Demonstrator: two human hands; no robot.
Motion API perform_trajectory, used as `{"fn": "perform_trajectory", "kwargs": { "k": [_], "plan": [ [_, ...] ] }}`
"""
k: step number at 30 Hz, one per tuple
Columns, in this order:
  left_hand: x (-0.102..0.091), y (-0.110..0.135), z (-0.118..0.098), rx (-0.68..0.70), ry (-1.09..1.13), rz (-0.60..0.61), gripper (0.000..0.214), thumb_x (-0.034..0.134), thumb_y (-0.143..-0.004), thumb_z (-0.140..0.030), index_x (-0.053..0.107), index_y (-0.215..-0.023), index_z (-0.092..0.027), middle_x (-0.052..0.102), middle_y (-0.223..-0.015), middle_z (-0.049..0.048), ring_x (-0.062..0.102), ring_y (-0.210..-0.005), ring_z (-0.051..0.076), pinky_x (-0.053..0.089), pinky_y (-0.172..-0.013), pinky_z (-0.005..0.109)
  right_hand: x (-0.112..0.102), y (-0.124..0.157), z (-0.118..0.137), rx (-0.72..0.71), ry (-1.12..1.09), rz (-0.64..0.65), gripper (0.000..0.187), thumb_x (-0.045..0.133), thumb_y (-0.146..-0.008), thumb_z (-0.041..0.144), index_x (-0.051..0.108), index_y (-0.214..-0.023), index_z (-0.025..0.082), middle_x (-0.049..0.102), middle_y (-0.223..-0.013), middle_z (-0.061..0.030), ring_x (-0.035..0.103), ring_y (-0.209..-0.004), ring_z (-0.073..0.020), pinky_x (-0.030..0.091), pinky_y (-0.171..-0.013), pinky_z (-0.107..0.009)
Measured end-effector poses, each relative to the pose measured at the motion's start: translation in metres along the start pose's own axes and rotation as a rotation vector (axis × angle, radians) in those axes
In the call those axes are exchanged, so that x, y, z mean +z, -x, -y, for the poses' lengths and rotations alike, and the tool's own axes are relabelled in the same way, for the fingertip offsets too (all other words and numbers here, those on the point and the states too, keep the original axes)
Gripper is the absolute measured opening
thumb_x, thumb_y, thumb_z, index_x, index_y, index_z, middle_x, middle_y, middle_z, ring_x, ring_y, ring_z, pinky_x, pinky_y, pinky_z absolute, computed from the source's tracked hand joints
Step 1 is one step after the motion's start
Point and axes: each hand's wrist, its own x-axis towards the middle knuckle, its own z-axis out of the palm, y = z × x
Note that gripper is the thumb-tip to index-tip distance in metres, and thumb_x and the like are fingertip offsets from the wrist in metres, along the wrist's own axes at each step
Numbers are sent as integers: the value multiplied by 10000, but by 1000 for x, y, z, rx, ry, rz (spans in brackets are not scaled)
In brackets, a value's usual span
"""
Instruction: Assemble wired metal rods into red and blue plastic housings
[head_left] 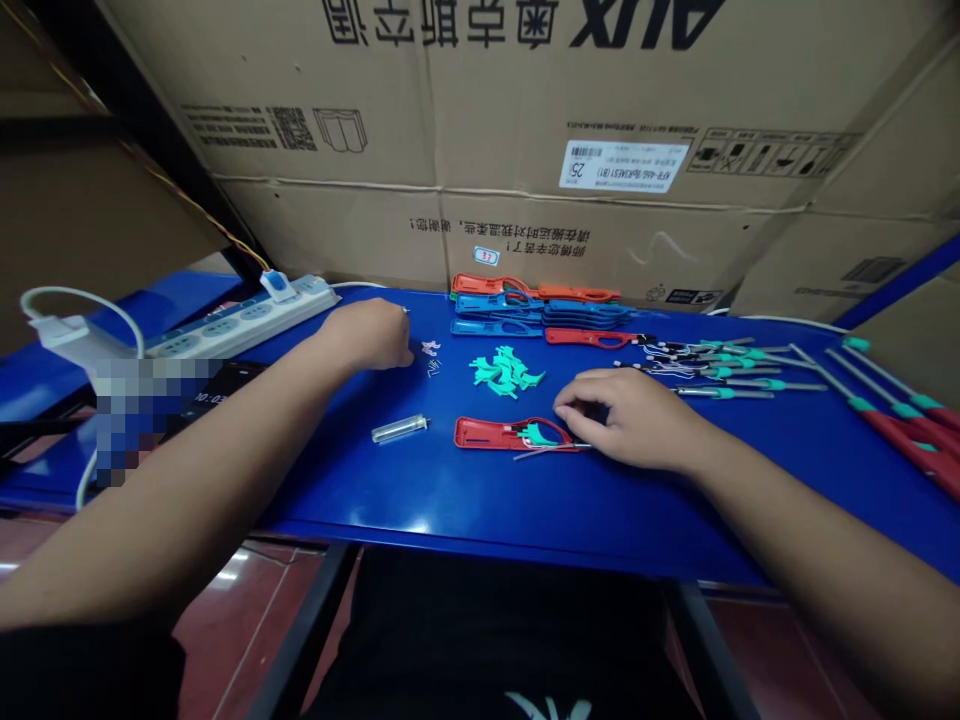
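**A:** Where is the piece under the right hand (626,415)?

**B:** Lower centre of the frame. It's a flat red plastic shell (487,433) lying on the blue table (450,500), with a green plastic insert (536,434) seated at its right end and a thin metal wire (547,452) just below it.

**A:** What could go wrong?

**B:** I'd say the insert could pop out or the wire slide off if those fingertips press unevenly, since nothing else pins the shell. The small clear cylinder (400,429) to its left looks free to roll if a forearm brushes it. The tiny white bits (431,352) beside the left hand (371,335) could easily scatter.

**A:** And how are the hands set?

**B:** The right hand is palm down with the wrist low and the fingers bent and drawn close at the shell's right end, touching it. Whether they clamp it, I cannot tell. The left arm stretches towards the centre left. Its fingers are curled together with the tips down on the table, and anything between them is hidden.
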Motion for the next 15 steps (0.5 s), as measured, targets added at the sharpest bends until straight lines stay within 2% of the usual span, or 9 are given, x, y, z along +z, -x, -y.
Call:
{"fn": "perform_trajectory", "kwargs": {
  "k": [3,6,9,11,15],
  "plan": [
    [-1,4,1,68,54,8,214,656,-671,-355,743,-769,-185,718,-790,87,673,-837,266,474,-762,329,1,0,2,-29,-12,-64,167,589,-897,217,751,-929,194,731,-860,-29,642,-741,-157,460,-691,-284],
    [-2,11,-5,238,282,15,227,619,-705,-362,752,-809,-210,739,-816,14,662,-767,186,460,-719,272,3,-1,7,-58,-59,-158,136,619,-900,222,745,-940,193,717,-834,-22,639,-717,-140,464,-666,-263],
    [-3,24,-22,353,668,-5,255,642,-689,-394,747,-796,-189,735,-774,-6,645,-740,161,458,-710,259,7,-4,16,-85,-115,-254,115,650,-904,236,736,-963,188,708,-836,-18,640,-720,-129,477,-672,-252],
    [-3,33,-37,428,903,32,246,652,-686,-386,737,-774,-173,725,-746,-10,633,-723,146,467,-718,254,11,-6,23,-108,-155,-317,109,661,-903,236,728,-970,181,707,-842,-19,641,-716,-125,491,-680,-252],
    [0,48,-62,497,1135,169,163,685,-693,-307,724,-741,-156,702,-701,-22,597,-654,114,449,-657,230,18,-9,37,-121,-236,-407,126,714,-870,231,701,-977,166,709,-855,-22,639,-678,-119,520,-671,-254]
  ]
}}
